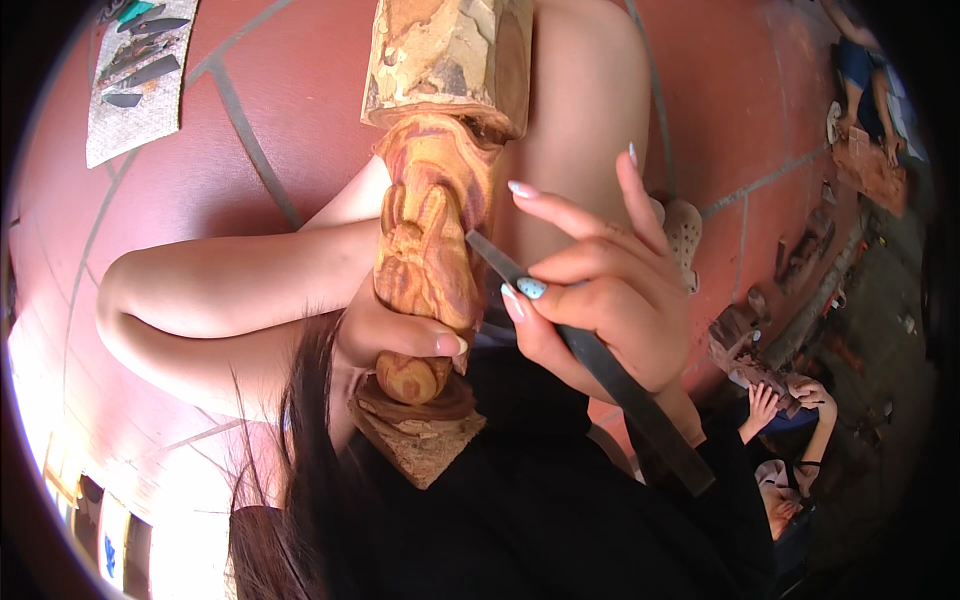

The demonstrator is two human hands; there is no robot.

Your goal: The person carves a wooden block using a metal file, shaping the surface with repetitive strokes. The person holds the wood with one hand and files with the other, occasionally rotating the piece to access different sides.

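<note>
A carved wooden figure (428, 255) stands up the middle of the view, with swirled orange and brown grain. Its far end is an uncut block with patchy pale bark, and a rough pointed base faces me. My left hand (375, 335) is closed around its lower part, thumb across the front; its other fingers are hidden behind the wood. In a pinch between thumb and fingers, my right hand (625, 305) holds a long flat steel carving tool (610, 370). The tool's narrow tip is at the figure's right side; whether it touches cannot be made out. Two right fingers stretch out.
My bare legs (200, 290) are folded around the wood on a red tiled floor (270, 90). A pale mat (135, 125) with several dark flat blades lies at the far left. On the right are other people's hands (762, 408), brown wood pieces (740, 350) and a clog (685, 240).
</note>
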